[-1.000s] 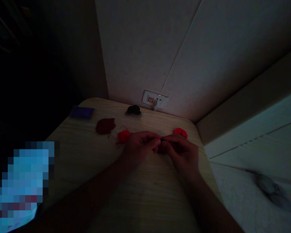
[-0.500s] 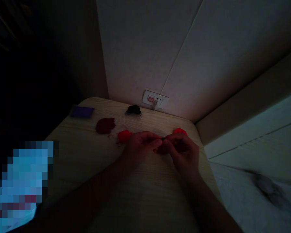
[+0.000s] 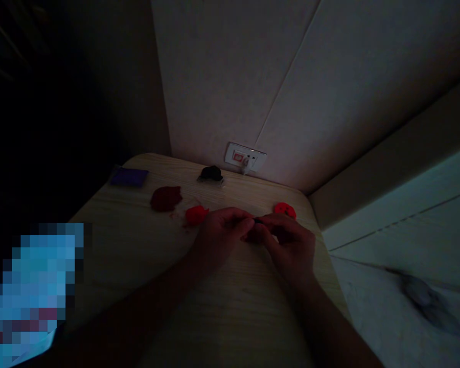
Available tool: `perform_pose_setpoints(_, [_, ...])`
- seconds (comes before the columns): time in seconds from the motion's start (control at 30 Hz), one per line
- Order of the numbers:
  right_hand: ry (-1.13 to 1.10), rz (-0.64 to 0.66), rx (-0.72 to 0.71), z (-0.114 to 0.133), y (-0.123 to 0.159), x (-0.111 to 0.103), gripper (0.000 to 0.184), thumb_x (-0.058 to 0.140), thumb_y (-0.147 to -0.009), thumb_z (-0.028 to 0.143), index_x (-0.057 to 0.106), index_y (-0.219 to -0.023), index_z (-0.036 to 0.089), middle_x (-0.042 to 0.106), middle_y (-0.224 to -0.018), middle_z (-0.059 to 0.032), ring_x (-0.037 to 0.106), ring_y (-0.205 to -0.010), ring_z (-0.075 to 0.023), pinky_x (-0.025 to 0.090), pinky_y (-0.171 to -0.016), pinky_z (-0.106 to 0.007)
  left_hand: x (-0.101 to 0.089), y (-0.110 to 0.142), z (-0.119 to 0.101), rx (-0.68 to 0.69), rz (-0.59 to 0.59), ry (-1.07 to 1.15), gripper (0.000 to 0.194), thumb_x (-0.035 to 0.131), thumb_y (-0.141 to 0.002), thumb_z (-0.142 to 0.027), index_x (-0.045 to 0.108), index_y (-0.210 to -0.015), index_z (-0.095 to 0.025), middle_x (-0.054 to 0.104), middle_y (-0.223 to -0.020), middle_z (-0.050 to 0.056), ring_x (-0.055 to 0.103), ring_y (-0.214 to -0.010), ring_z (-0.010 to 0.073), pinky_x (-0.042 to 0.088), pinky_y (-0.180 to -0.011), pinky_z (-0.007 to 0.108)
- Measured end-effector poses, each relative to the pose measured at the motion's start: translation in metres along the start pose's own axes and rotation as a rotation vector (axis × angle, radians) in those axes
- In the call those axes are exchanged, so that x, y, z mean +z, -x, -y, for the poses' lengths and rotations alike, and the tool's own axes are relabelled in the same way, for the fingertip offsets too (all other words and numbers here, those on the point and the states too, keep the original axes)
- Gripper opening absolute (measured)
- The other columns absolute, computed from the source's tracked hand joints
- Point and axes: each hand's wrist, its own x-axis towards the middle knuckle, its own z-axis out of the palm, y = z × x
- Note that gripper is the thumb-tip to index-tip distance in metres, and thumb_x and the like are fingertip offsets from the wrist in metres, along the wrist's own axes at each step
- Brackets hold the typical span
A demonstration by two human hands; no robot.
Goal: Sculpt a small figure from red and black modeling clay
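Observation:
In dim light my left hand [image 3: 220, 232] and my right hand [image 3: 289, 243] meet over a pale wooden table [image 3: 230, 301]. Their fingertips pinch a tiny dark piece [image 3: 257, 221] between them; I cannot make out what it is. A bright red lump [image 3: 195, 214] lies just left of my left hand. Another bright red lump [image 3: 284, 209] with dark dots sits just behind my right hand.
A dark red lump [image 3: 166, 198], a purple block [image 3: 129, 177] and a black lump [image 3: 210, 174] lie further back on the table. A wall socket [image 3: 244, 156] is at the corner behind them. A pale bed surface [image 3: 406, 286] lies to the right.
Both hands stay in place, with only small finger movements around the tiny dark piece. The red lump behind my right hand shows a little more now.

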Motion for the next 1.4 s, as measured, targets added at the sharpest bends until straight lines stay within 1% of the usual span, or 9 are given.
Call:
perform_pose_setpoints(0.23, [0.289,-0.082,-0.155,-0.0016,0.0014,-0.0026,0.008,0.076,-0.089,0.02,0.076,-0.097,0.023,0.075,-0.077,-0.0009,0.067,-0.061,-0.0149,0.056,-0.062,-0.029,0.0023,0.0035,-0.0055,0.002,-0.011,-0.054,0.014,0.079,-0.076,-0.028,0.082,-0.083,-0.016,0.073,-0.064,0.002,0.067,-0.061,0.0161,0.056,-0.061,0.028])
perform_pose_setpoints(0.37, [0.281,-0.062,-0.185,0.0004,0.0022,-0.0015,0.012,0.075,-0.091,0.018,0.077,-0.102,0.022,0.075,-0.078,-0.0005,0.068,-0.061,-0.0145,0.057,-0.062,-0.029,0.0009,0.0021,-0.0035,-0.021,-0.028,-0.03,0.015,0.081,-0.073,-0.026,0.082,-0.083,-0.015,0.073,-0.062,0.002,0.066,-0.058,0.0147,0.056,-0.06,0.027])
perform_pose_setpoints(0.53, [0.218,0.025,-0.213,0.0016,0.0042,-0.0008,0.024,0.075,-0.09,0.016,0.077,-0.113,0.023,0.079,-0.095,-0.0049,0.072,-0.071,-0.0169,0.059,-0.068,-0.031,-0.001,-0.0011,-0.0023,-0.036,-0.08,0.052,0.016,0.087,-0.065,-0.023,0.078,-0.077,-0.016,0.075,-0.066,0.001,0.068,-0.059,0.0144,0.058,-0.06,0.027])
perform_pose_setpoints(0.63, [0.108,0.086,-0.181,0.0011,0.0038,-0.0011,0.029,0.074,-0.09,0.015,0.077,-0.117,0.025,0.077,-0.105,-0.0068,0.073,-0.079,-0.0185,0.06,-0.067,-0.032,-0.0013,-0.0018,-0.0028,-0.049,-0.062,0.102,0.02,0.09,-0.063,-0.023,0.073,-0.072,-0.016,0.075,-0.066,0.001,0.068,-0.058,0.0136,0.058,-0.06,0.026])
perform_pose_setpoints(0.77, [-0.013,0.104,-0.137,0.0004,0.0014,-0.0036,0.023,0.07,-0.094,0.019,0.079,-0.113,0.028,0.075,-0.103,-0.007,0.072,-0.087,-0.0212,0.059,-0.066,-0.031,-0.0004,-0.0003,-0.0026,-0.051,-0.041,0.119,0.026,0.093,-0.059,-0.022,0.072,-0.075,-0.016,0.078,-0.072,0.002,0.072,-0.064,0.016,0.061,-0.066,0.029])
perform_pose_setpoints(1.03, [-0.047,0.089,-0.074,0.0019,0.0041,-0.0031,0.024,0.069,-0.097,0.021,0.078,-0.117,0.03,0.076,-0.093,-0.0036,0.07,-0.079,-0.0173,0.057,-0.072,-0.032,0.001,0.0033,-0.0033,-0.003,-0.09,0.049,0.022,0.09,-0.064,-0.022,0.079,-0.083,-0.017,0.081,-0.082,0.006,0.077,-0.076,0.0213,0.063,-0.072,0.034])
perform_pose_setpoints(1.17, [-0.17,0.067,0.037,0.0018,0.0046,0.0002,0.03,0.077,-0.091,0.022,0.077,-0.12,0.031,0.075,-0.096,-0.0042,0.07,-0.074,-0.0156,0.058,-0.065,-0.029,0.0005,0.0007,-0.0042,-0.069,-0.063,0.129,0.021,0.091,-0.061,-0.022,0.075,-0.074,-0.017,0.076,-0.069,0.002,0.071,-0.062,0.0171,0.059,-0.063,0.03])
perform_pose_setpoints(1.27, [-0.305,0.114,0.083,0.0009,0.0007,0.0006,0.021,0.082,-0.087,0.021,0.083,-0.106,0.029,0.075,-0.098,-0.0051,0.069,-0.071,-0.0139,0.057,-0.058,-0.025,-0.0006,-0.0007,-0.0021,-0.146,-0.006,0.217,0.026,0.094,-0.058,-0.025,0.073,-0.072,-0.016,0.073,-0.064,0.0,0.064,-0.055,0.012,0.052,-0.058,0.026])
perform_pose_setpoints(1.4, [-0.522,0.163,0.172,-0.0009,-0.0043,0.0005,0.014,0.082,-0.088,0.024,0.085,-0.1,0.03,0.074,-0.086,-0.0022,0.067,-0.061,-0.0105,0.056,-0.054,-0.023,-0.0015,-0.0003,0.0009,-0.23,0.081,0.289,0.03,0.096,-0.057,-0.029,0.074,-0.073,-0.016,0.071,-0.061,-0.001,0.06,-0.054,0.0101,0.047,-0.058,0.025])
